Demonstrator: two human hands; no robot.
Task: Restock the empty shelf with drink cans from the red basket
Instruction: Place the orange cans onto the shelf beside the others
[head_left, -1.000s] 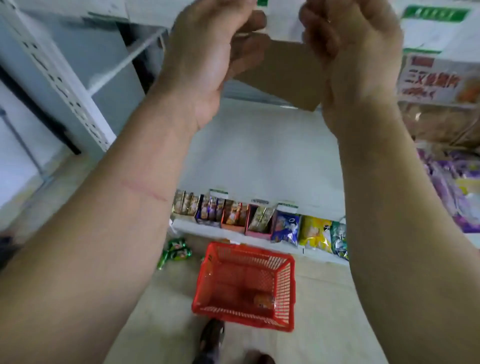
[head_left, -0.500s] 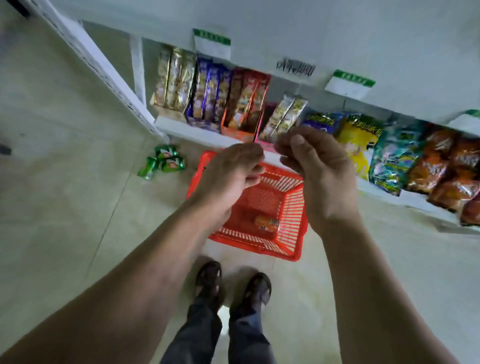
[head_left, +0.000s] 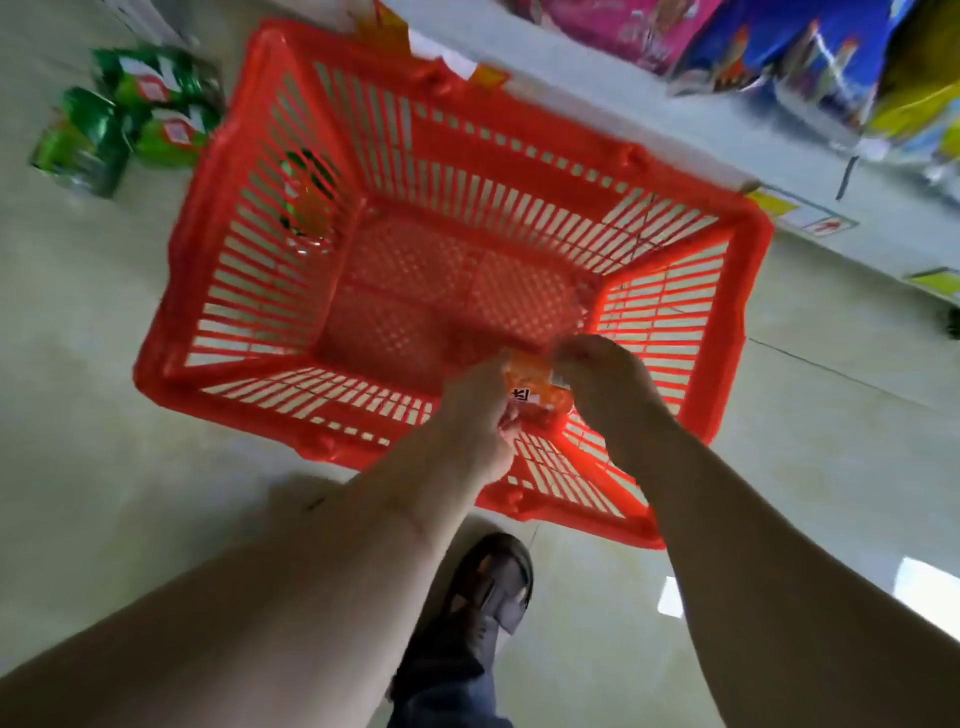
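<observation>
Half a second ago both hands hung above the basket (head_left: 218, 291), holding nothing. Now my left grip (head_left: 480, 410) and right grip (head_left: 605, 379) both grasp the orange can (head_left: 535, 392), low in its near corner. Lift follows.

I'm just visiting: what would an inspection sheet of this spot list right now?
Surface: pale tiled floor.
Job's things: red basket on the floor; orange can at its near right corner.
Clutter: green cans on the floor left of the basket.
Hands: left hand and right hand both grip the orange can.
Cables: nothing seen.
Surroundings: low shelf with snack packets behind the basket; the person's shoe below.
</observation>
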